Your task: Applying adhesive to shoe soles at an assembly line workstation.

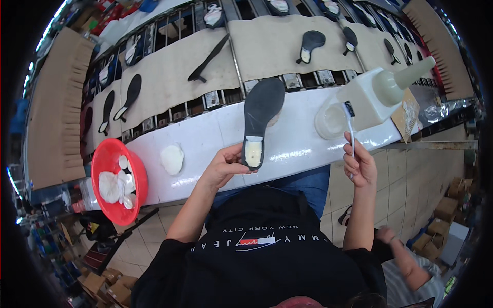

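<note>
My left hand (227,165) is closed on the heel end of a black shoe sole (263,105), with its thumb along the edge. A cream patch shows on the sole at the heel. In my right hand (360,165) is a small brush (349,116) with a pale handle, held upright with its dark bristles on top. The brush head is in front of a large whitish plastic bottle (367,95) with a pale green nozzle. Beside the bottle is a round, translucent dish (328,122); its contents are hard to make out.
A white wad (172,158) lies on the white table (200,134). Left of it, a red bowl (139,177) holds more white pieces. Behind, a conveyor with beige mats (169,77) carries several soles and shoes. Bristled brown panels (56,110) flank it. Another person's arm (405,262) shows at lower right.
</note>
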`<move>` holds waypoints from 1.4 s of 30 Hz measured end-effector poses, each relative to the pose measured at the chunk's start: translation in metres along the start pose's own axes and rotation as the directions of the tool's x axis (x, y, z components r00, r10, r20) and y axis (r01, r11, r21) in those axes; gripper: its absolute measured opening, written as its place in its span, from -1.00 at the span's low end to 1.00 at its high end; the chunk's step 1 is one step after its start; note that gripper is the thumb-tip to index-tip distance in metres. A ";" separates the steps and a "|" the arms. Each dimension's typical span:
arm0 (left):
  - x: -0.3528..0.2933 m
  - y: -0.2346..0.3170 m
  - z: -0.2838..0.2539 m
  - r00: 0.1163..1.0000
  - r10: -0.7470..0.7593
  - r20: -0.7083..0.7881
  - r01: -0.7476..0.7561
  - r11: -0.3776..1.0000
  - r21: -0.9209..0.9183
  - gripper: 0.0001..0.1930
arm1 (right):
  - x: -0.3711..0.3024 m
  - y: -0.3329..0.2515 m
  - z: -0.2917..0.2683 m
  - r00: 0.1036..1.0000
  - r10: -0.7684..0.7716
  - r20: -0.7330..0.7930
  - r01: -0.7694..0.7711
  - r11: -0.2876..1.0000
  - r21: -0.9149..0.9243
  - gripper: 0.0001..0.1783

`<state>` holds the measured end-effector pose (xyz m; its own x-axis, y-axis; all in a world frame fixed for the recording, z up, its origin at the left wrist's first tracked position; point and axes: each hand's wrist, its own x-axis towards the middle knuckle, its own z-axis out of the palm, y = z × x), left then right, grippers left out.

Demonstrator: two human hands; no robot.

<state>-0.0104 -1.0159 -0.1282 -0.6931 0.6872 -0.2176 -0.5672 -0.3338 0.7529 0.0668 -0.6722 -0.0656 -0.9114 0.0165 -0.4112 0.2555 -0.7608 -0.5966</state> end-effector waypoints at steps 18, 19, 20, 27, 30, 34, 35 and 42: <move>-0.008 -0.004 0.000 1.000 0.013 0.013 -0.013 1.000 0.004 -0.35 | 0.093 0.043 0.098 0.721 -0.473 0.507 0.366 -0.361 -0.857 -0.83; -0.008 -0.005 -0.002 1.000 0.012 0.010 -0.012 1.000 0.000 -0.35 | 0.090 0.044 0.098 0.725 -0.442 0.529 0.395 -0.362 -0.844 -0.83; -0.009 -0.007 -0.003 1.000 0.013 0.009 -0.013 1.000 0.008 -0.35 | 0.087 0.046 0.098 0.727 -0.439 0.528 0.395 -0.362 -0.845 -0.83; -0.009 -0.002 -0.002 0.998 0.018 0.058 -0.019 1.000 0.006 -0.42 | 0.058 0.056 0.104 0.785 -0.280 0.553 0.491 -0.265 -0.830 -0.82; -0.009 -0.004 -0.004 0.998 0.014 0.054 -0.015 1.000 0.016 -0.41 | 0.043 0.061 0.106 0.784 -0.252 0.568 0.507 -0.268 -0.819 -0.82; -0.011 -0.003 -0.004 0.999 0.005 0.047 -0.006 1.000 0.025 -0.41 | 0.022 0.069 0.107 0.798 -0.238 0.554 0.509 -0.226 -0.831 -0.78; -0.010 -0.004 -0.003 0.999 0.022 0.045 -0.024 0.999 0.032 -0.41 | 0.017 0.070 0.107 0.798 -0.243 0.551 0.506 -0.225 -0.833 -0.78; -0.009 -0.009 0.000 0.999 0.046 0.026 -0.047 0.998 0.045 -0.42 | -0.005 0.087 0.103 0.881 -0.301 0.366 0.408 0.090 -0.908 -0.78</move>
<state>0.0016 -1.0191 -0.1331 -0.7063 0.6880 -0.1665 -0.5136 -0.3362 0.7894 0.0605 -0.8054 -0.0448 -0.9975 0.0062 0.0698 -0.0560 0.5273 -0.8478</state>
